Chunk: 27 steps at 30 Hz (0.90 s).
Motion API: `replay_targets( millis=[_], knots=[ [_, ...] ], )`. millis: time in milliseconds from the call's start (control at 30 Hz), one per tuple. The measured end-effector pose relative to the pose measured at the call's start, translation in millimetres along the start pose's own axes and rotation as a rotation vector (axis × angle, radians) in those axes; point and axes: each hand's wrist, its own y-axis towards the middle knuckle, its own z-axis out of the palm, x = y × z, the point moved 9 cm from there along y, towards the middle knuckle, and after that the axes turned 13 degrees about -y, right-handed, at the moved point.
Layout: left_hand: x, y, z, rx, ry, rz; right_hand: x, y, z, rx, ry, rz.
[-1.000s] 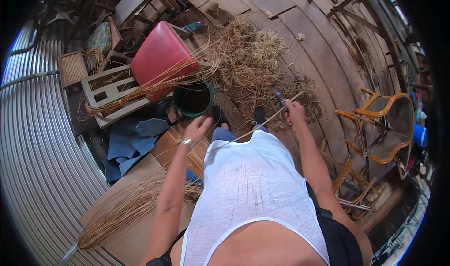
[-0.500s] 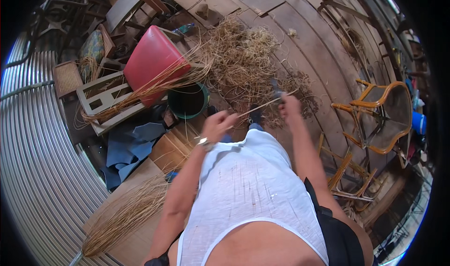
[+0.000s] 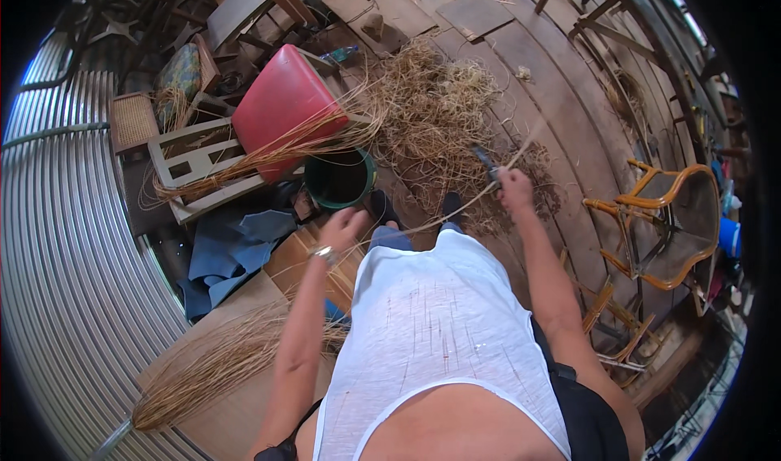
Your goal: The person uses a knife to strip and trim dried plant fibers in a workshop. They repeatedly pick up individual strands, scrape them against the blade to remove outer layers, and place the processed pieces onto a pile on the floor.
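Note:
A thin, pale cane strip (image 3: 443,220) sags in a curve in front of my shirt, between my two hands. My left hand (image 3: 343,228), a watch on its wrist, is closed on the strip's left part, which is blurred there. My right hand (image 3: 516,192) is closed around a knife, whose dark blade (image 3: 486,159) points up and away. The strip passes at the knife and my right fingers, and its blurred far part sticks out beyond them to the upper right. Below lies a heap of curly cane shavings (image 3: 439,107) on the floor.
A dark green bucket (image 3: 370,176) stands by my feet. Long cane strands (image 3: 301,136) lie over a red-seated chair (image 3: 285,99) on the left. Another cane bundle (image 3: 211,367) is at lower left, near blue sheets (image 3: 224,258). A rattan chair (image 3: 671,225) stands right.
My left hand has moved left and a little down, away from my right hand. The strip, straight before, now sags and reaches farther past the knife. The whole view has shifted slightly.

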Motion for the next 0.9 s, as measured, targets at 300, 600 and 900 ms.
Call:
replay_targets(
  millis=[300, 600, 900],
  knots=[
    [-81.2, 2.2, 173.5, 0.459, -0.139, 0.093, 19.1, -37.9, 89.2, 0.175, 0.028, 0.027],
    [123.5, -110.4, -189.4, 0.044, 0.415, -0.094, -203.3, 70.7, -352.8, -0.486, 0.425, 0.344],
    [103.9, -163.8, -231.1, -0.846, 0.503, 0.037, -113.1, 82.8, -339.6, -0.26, 0.087, 0.19]
  ],
)
